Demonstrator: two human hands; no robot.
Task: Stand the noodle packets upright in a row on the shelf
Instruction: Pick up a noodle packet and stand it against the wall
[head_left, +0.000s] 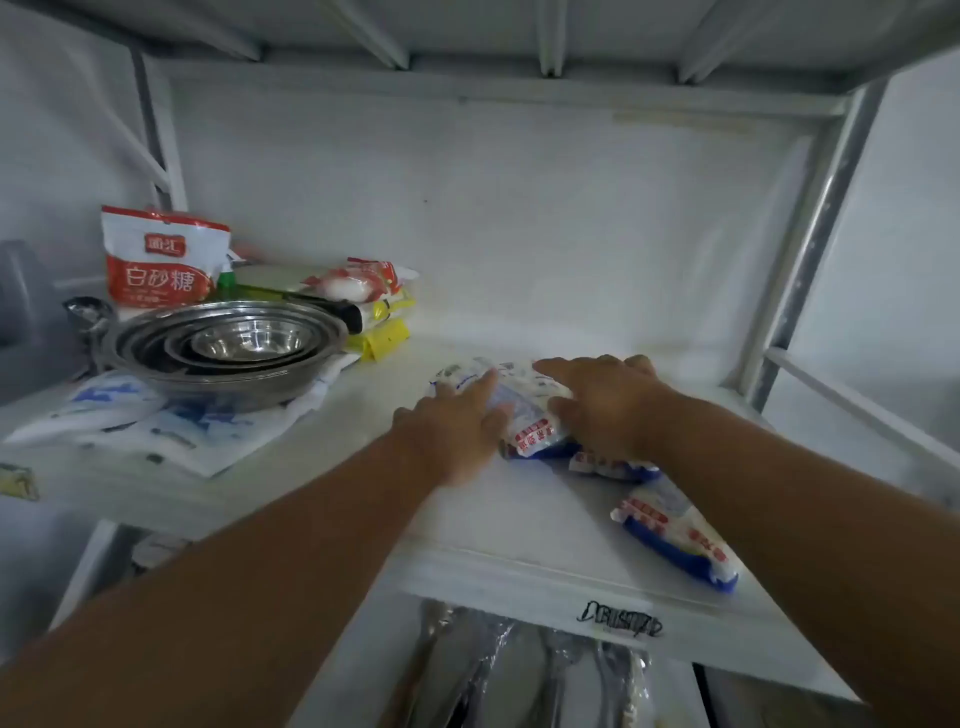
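The white shelf (467, 499) fills the view, backed by a pale wall, with metal uprights at the right. On its far left sits a nest of steel bowls (228, 348) resting on flat white-and-blue bags (171, 431), with a red-and-white sugar bag (161, 254) standing behind them and a small stack of yellow and red packets (374, 306) just beside the bowls.

Right of centre, both hands meet on one noodle packet (519, 410), white with a blue and red end, which lies tilted and is not yet upright. The left hand (457, 431) rests on its left side with fingers (480, 387) fairly straight; the right hand (608, 405) covers its right side, fingers (558, 370) spread over the top. Motion blur keeps me from telling whether either hand truly grips it. A second noodle packet (613, 465) peeks out under the right hand, and a third noodle packet (675, 535) lies flat near the shelf's front edge, partly under the right forearm.

The likely trouble: these soft packets probably slump or topple when stood alone, having nothing to lean on. The right forearm could also nudge the near packet off the front lip.
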